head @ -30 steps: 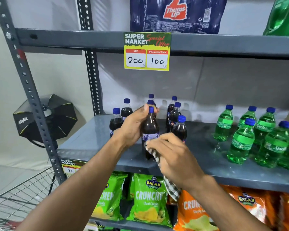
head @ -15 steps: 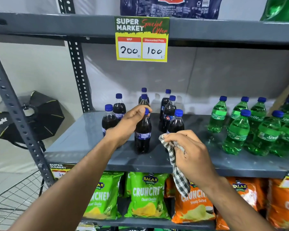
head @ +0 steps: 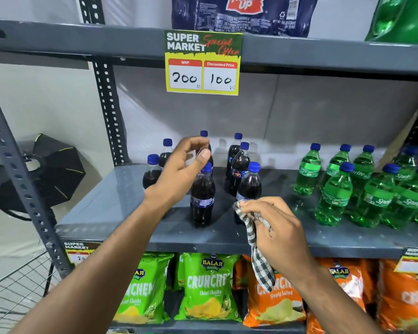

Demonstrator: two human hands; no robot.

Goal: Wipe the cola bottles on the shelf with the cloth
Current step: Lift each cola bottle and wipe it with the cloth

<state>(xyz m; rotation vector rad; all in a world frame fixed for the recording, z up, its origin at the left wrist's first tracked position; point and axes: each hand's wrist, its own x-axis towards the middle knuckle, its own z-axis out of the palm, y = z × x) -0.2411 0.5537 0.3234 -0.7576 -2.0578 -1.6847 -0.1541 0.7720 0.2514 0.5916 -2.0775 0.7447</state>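
Several dark cola bottles with blue caps stand in a cluster on the grey middle shelf (head: 106, 213). The front cola bottle (head: 202, 201) stands upright near the shelf's front edge. My left hand (head: 179, 172) hovers just left of and above its cap, fingers apart, holding nothing. My right hand (head: 275, 227) grips a black-and-white checked cloth (head: 258, 256) that hangs down in front of the shelf edge, just below another cola bottle (head: 250, 184). Part of the back row is hidden behind my left hand.
Green Sprite bottles (head: 336, 194) crowd the right of the same shelf. A yellow price sign (head: 203, 63) hangs from the upper shelf. Chip bags (head: 208, 288) fill the shelf below. A perforated upright (head: 17, 169) and a wire basket (head: 10, 300) are at left.
My left hand set the front cola bottle down on the shelf and let go, opening above its cap. My right hand drew the cloth away to the right.
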